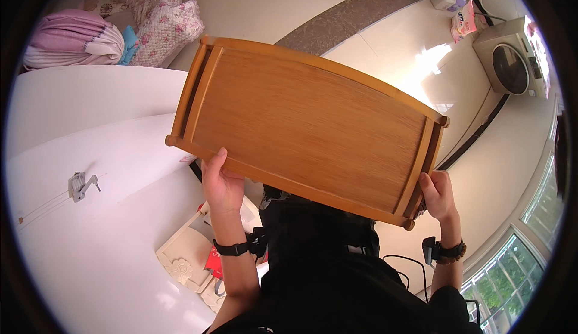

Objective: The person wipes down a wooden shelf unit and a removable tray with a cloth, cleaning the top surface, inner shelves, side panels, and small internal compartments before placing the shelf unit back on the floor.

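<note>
A framed wooden panel [307, 126], orange-brown with slots at both short ends and rounded corner knobs, is held up before my body at a tilt. It looks like a shelf or the top of a small piece of furniture; its underside is hidden. My left hand [223, 185] grips the near long rail left of its middle, thumb on top and fingers underneath. At the right short end, my right hand [437, 194] is closed around the end rail. Both wrists carry black straps.
A white wall with a crank winder [81, 186] stands at left. Floral quilted bedding [162, 27] is piled at upper left. A washing machine [505, 61] sits at upper right near a pink packet [463, 21]. A cream carved cabinet [183, 255] stands below left. Black cables [417, 264] hang near my right arm.
</note>
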A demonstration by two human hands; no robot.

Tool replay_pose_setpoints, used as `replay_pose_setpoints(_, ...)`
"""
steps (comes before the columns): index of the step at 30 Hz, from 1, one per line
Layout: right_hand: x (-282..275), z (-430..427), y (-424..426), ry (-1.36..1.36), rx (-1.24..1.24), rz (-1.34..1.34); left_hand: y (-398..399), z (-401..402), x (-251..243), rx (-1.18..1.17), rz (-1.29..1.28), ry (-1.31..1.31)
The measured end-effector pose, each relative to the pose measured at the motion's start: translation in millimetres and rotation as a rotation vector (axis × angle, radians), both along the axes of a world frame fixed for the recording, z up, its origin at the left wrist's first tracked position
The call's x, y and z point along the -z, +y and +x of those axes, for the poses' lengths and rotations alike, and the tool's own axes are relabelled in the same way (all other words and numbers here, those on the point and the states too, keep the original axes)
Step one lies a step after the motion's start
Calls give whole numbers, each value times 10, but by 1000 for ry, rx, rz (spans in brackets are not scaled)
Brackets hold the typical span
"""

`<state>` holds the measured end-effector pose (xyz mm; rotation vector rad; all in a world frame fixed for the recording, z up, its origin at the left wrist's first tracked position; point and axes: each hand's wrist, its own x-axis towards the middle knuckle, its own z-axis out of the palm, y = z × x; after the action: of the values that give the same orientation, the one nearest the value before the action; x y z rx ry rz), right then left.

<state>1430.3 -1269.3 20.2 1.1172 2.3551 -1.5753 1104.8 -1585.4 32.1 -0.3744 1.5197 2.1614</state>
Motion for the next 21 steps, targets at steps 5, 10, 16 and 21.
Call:
replay_pose_setpoints(5, -158, 51, 423, 65, 208, 5, 783, -472, -10, 110, 241, -29)
replay_pose_setpoints(10, -478, -532, 1017, 62, 226, 83, 1259, -1151, -53, 333, 396, 71)
replay_pose_setpoints(16, -525, -1980, 1750, 172, 235, 290, 1609, -2162, -135, 243, 451, 84)
replay_pose_setpoints(21, -346, -3383, 2415, 14, -107, 153, 1654, -3170, 104, 100, 514, 13)
